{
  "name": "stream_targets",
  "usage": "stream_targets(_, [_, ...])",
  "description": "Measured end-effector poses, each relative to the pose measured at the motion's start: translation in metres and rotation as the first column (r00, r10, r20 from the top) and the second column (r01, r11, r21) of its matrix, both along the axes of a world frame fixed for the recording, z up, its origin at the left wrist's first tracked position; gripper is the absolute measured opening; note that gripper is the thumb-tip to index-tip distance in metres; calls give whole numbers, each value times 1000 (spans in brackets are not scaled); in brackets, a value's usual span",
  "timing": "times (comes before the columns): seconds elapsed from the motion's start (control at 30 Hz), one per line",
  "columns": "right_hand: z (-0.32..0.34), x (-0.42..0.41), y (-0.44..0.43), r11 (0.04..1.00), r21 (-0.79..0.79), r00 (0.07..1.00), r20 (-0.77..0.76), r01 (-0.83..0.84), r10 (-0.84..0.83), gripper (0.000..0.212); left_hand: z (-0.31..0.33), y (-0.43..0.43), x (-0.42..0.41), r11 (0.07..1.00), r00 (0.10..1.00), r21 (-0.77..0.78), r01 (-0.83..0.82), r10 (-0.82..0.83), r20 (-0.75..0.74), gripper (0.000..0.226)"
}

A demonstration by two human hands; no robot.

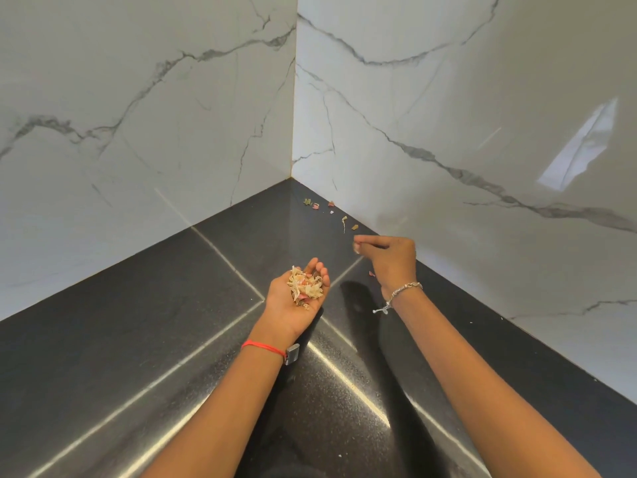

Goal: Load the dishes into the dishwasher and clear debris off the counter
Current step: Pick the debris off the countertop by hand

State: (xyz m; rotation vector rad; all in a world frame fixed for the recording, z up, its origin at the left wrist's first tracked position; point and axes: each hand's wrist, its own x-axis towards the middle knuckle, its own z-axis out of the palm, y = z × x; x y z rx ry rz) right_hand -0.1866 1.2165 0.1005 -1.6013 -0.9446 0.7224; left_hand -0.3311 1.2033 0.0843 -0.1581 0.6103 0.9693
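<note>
Here, black counter; marble walls

White grey-veined wall tiles, meeting in corner

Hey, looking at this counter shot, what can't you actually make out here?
- Head view: whether the right hand pinches anything; its curled fingers hide that.
- The loose scraps by the wall corner: too small to identify.
- Lower layers of the scrap pile cupped in the left hand: covered by the top pieces.
- The dishwasher and dishes: outside the frame.
</note>
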Motion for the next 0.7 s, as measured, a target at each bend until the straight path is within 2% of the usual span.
stream_targets(0.07, [15,-20,-9,991,23,991,23,-131,130,15,0,1,0,1000,1000,15,-3,3,5,42])
stream_targets(0.17, [24,-44,-24,952,33,924,252,-305,287,18,1,2,0,998,1000,59,-9,9,-6,41])
stream_targets(0.27, [20,-55,-27,921,-32,814,456,-388,359,25,6,1,-2,997,998,82,-10,15,-59,37])
stream_targets(0.33, [18,-58,-25,914,-87,779,495,-397,386,29,7,3,-3,996,996,82,-16,23,-90,35])
stream_targets(0.47, [20,-59,-14,918,-1,792,505,-397,343,24,5,10,-6,994,998,103,-30,35,-45,55])
stream_targets(0.6, [15,-46,24,933,60,819,500,-356,280,20,1,21,-13,997,999,65,-42,42,9,41])
stream_targets(0.63, [9,-41,41,938,18,788,547,-347,281,22,-1,26,-16,997,998,53,-57,57,10,40])
stream_targets(0.7, [-8,-30,78,928,-141,660,666,-346,347,29,-1,31,-21,997,998,39,-70,70,-3,40])
